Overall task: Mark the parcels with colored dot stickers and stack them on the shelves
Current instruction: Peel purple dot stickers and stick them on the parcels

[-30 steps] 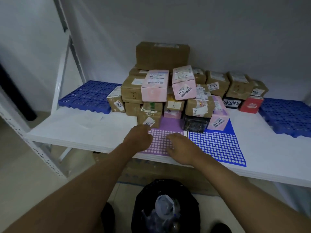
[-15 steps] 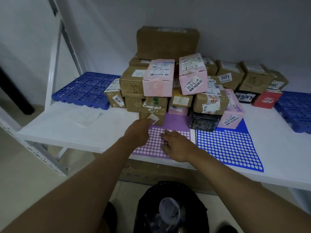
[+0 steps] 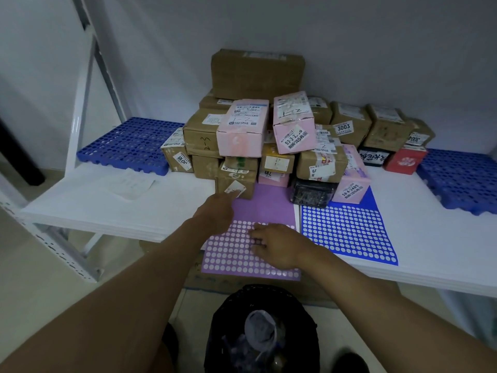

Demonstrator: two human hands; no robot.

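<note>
Sticker sheets, two in number, lie flat side by side at the front of the white shelf board: a purple sheet carrying pale dots on its nearer part, and a blue sheet covered in white dots. Purple sheet's near edge overhangs the board's front lip. Right hand rests on the purple sheet, fingers spread and slightly bent over the dots; whether a dot is pinched cannot be told. Left hand reaches to a small brown parcel at the pile's front, fingertips at its white label; grip is hidden.

Parcel pile sits mid-board against the wall, roughly twenty pieces, exact count obscured by stacking: mostly brown cartons, four pink boxes visible, one black box, one red box. Large brown carton tops the pile.

Blue perforated pallets, two, lie at the left and right ends. Open board remains left-front, bearing one paper slip, and right-front. Black bin stands on the floor below.
</note>
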